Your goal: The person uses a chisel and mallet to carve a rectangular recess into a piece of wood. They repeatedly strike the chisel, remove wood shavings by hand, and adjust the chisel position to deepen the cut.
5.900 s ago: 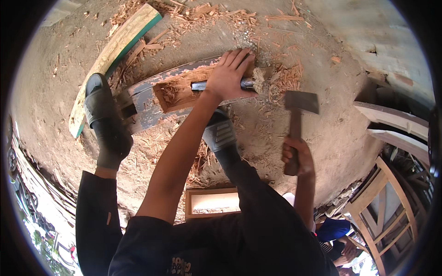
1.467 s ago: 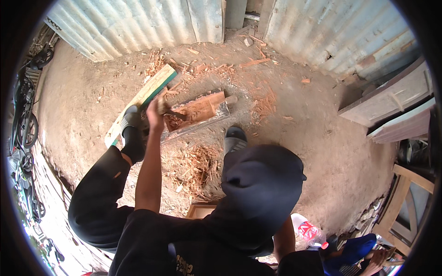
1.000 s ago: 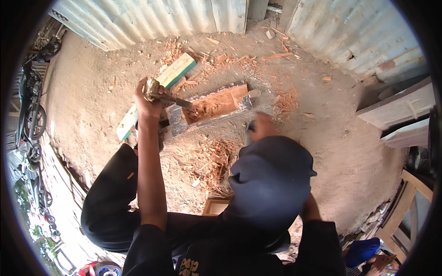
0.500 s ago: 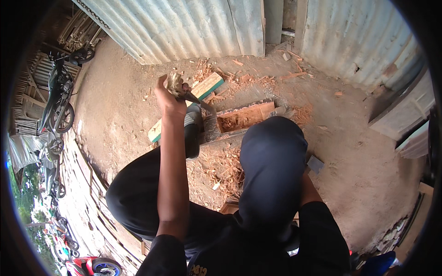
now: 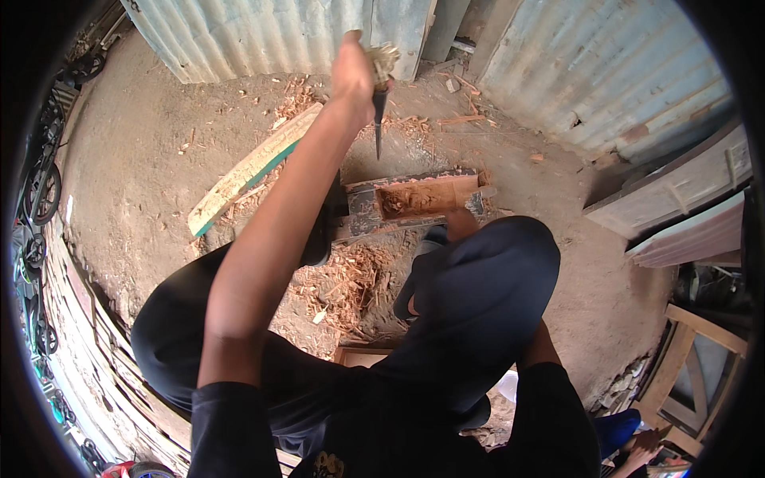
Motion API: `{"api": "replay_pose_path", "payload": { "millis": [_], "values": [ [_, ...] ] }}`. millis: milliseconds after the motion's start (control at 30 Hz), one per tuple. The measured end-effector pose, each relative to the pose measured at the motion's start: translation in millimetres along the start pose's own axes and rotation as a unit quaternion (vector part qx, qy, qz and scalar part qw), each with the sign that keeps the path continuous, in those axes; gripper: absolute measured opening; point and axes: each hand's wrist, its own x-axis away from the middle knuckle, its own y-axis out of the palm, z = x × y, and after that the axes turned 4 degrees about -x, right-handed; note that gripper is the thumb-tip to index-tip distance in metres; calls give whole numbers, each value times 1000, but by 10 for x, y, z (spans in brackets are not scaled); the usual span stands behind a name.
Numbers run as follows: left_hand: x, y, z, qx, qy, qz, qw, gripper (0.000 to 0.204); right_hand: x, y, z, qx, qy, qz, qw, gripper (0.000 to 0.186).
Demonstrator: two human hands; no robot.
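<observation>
My left hand [image 5: 353,73] is raised beyond the wooden block, its fingers closed around a chisel [image 5: 379,123]. The chisel's pale handle end is frayed, and its dark blade points down with the tip apart from the wood. Below it lies the wooden block [image 5: 360,204], dark and worn outside, with a reddish rectangular hollow [image 5: 414,199] holding chips. My right hand [image 5: 459,224] shows in part at the block's near right edge, beyond my knee. The knee covers most of it, so its fingers and anything in them cannot be made out.
A pale beam with a green edge [image 5: 255,167] lies left of the block. Wood shavings [image 5: 351,283] cover the dirt between my legs. Corrugated sheets [image 5: 271,36] stand beyond. Boards [image 5: 669,187] lean at right. Another person's hand [image 5: 644,448] shows at lower right.
My left hand has moved right and farther away with the chisel, whose blade now points down. My right hand has come into sight beside the block. The view has shifted.
</observation>
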Motion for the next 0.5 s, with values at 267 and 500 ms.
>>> {"api": "replay_pose_path", "payload": {
  "millis": [267,500],
  "values": [
    [44,229,630,-211,85,-197,954,54,-16,-340,87,-203,14,-9,979,17],
    [196,-741,572,-63,12,-102,993,40,-595,-618,-273,-238,91,-30,967,37]
  ]
}}
